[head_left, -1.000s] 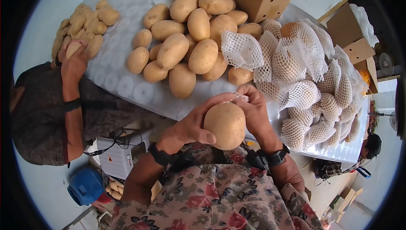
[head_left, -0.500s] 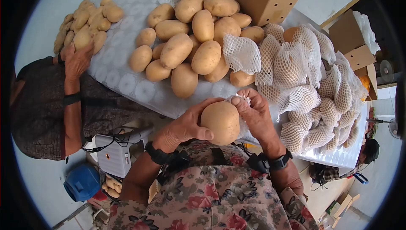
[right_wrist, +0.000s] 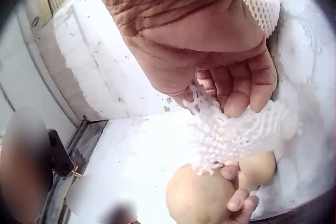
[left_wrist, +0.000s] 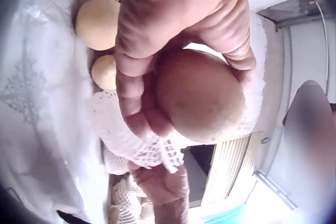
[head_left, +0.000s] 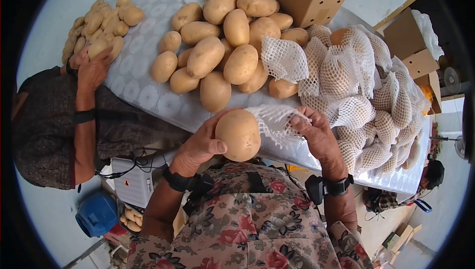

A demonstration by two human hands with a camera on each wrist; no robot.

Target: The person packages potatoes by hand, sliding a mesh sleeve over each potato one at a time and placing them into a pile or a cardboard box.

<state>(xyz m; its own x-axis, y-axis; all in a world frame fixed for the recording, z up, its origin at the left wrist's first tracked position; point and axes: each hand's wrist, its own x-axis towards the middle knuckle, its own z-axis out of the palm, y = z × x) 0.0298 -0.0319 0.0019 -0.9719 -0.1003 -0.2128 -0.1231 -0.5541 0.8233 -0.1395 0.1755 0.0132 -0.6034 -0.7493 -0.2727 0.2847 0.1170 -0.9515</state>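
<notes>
My left hand (head_left: 199, 145) grips a large bare potato (head_left: 238, 135), thumb in front and fingers behind it; the left wrist view shows the fingers (left_wrist: 139, 98) curled round the potato (left_wrist: 202, 95). White foam netting (head_left: 277, 123) stretches from beside the potato to my right hand (head_left: 321, 138). In the right wrist view, my right hand (right_wrist: 210, 50) pinches one end of the netting (right_wrist: 231, 132), whose loose edge reaches the potato (right_wrist: 197, 195). Whether the left fingers also hold the netting I cannot tell.
Bare potatoes (head_left: 205, 57) are piled on the covered table (head_left: 143, 83). Netted potatoes (head_left: 341, 71) lie at the right, an empty net (head_left: 284, 59) between the piles. A cardboard box (head_left: 321, 9) stands behind. At the left another person's hands (head_left: 94, 66) hold a potato by a smaller heap.
The potato in my left hand has moved left. My right hand has moved right with the netting, which was bunched by the potato and is now stretched out between the hands.
</notes>
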